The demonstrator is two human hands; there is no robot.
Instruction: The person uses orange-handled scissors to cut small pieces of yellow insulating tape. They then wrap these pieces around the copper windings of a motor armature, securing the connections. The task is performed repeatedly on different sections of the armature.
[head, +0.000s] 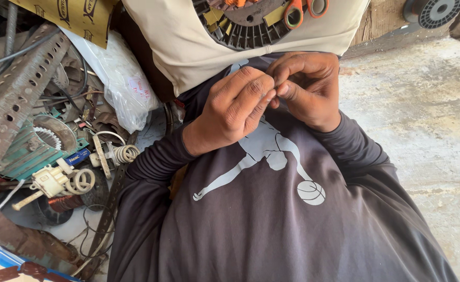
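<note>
Wire (275, 93), thin and barely visible, sits pinched where my left hand (237, 107) and right hand (308, 89) meet above my chest, fingertips pressed together on it. I judge short, steady pinches work best, keeping it taut below the round motor core (245, 23).

Daylight falls on the stained concrete floor (428, 120) to my right. To my left, scrap crowds the ground: a perforated metal angle bar (15, 89), a plastic bag (120, 78), coiled wires (125, 153).

A single head-worn camera looks steeply down, close over the wearer's chest and lap.
</note>
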